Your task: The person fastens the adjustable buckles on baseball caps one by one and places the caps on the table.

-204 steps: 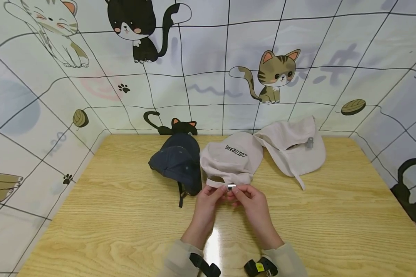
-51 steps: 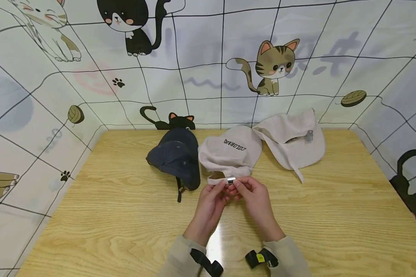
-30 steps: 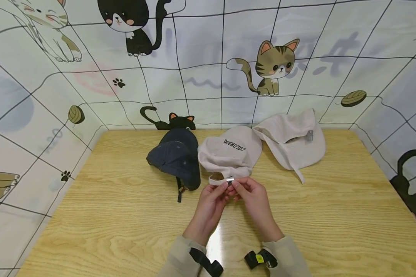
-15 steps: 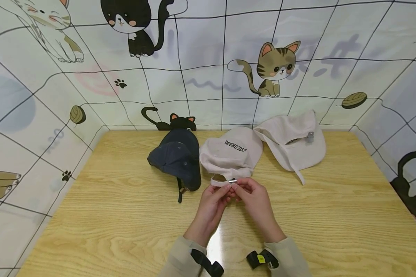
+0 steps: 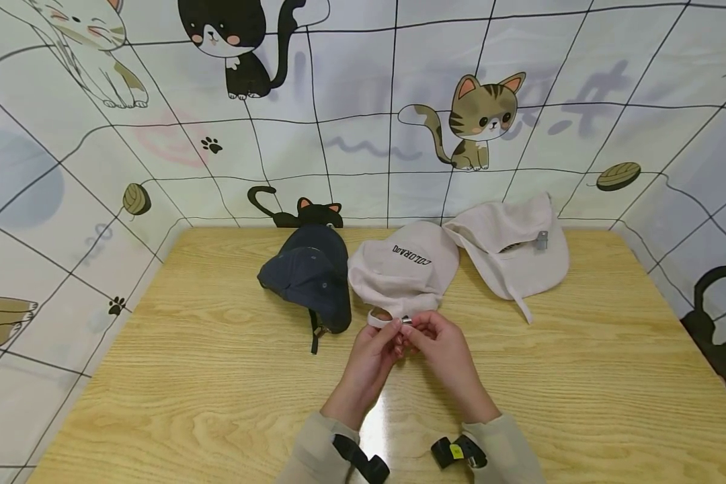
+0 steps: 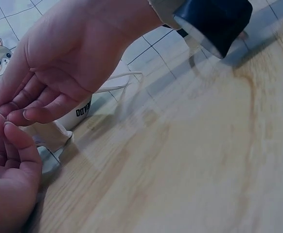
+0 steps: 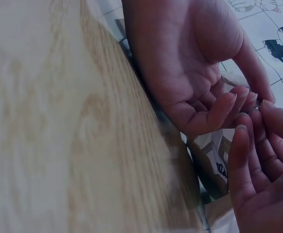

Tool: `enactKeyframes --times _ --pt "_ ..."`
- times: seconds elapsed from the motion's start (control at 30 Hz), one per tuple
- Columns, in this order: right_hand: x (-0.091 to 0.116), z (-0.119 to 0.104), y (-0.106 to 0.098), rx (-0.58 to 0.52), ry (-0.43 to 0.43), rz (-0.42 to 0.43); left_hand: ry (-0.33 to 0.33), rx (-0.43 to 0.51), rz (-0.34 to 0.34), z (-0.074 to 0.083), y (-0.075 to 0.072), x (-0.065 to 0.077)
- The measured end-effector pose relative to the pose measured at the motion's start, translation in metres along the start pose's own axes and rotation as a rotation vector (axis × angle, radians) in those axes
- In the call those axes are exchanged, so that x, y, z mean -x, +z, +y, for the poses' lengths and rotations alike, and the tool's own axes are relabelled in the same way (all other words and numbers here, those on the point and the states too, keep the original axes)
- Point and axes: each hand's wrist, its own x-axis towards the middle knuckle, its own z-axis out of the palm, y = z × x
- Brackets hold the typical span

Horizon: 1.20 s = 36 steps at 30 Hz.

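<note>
A pale cap (image 5: 387,274) with black COLORADO lettering lies on the table, its back strap (image 5: 378,320) turned toward me. Thumb and fingers of my left hand (image 5: 370,356) pinch that strap near a small metal buckle (image 5: 406,320). Close against it, my right hand (image 5: 449,356) grips the buckle end between thumb and fingers. The fingertips of both hands meet and cover most of the buckle and the strap's end. In the left wrist view, part of the cap's lettering (image 6: 84,108) shows behind the fingers; the buckle cannot be made out there.
A dark navy cap (image 5: 305,279) lies at the left of the pale one, its strap hanging toward me. At the right lies another pale cap (image 5: 508,249) with a loose strap and a metal buckle. Cat-patterned cloth walls (image 5: 351,87) enclose the wooden table (image 5: 230,403).
The buckle, broad and flat to the view earlier, has tilted and now shows only a small part between the fingertips. Both hands stay at the strap; the caps have hardly moved.
</note>
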Motion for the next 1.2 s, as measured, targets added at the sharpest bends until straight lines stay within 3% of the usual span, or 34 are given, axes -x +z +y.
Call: enactKeyframes --times 0.37,0.6,0.83,1.2 --pt "0.0027 -0.0015 0.0009 0.285 -0.069 0.054 -0.014 -0.022 0.022 0.0025 0.0012 0.0005" --pt "0.003 -0.0007 0.0021 0.296 -0.114 0.049 -0.013 -0.013 0.056 0.0025 0.0005 0.0" --pt "0.0041 -0.0015 0.0004 0.36 -0.233 0.055 -0.004 0.002 0.09 0.0021 0.0009 -0.0007" --pt "0.0055 -0.0061 0.0 0.442 -0.232 0.055 -0.019 -0.013 0.06 0.0005 0.0009 -0.0009"
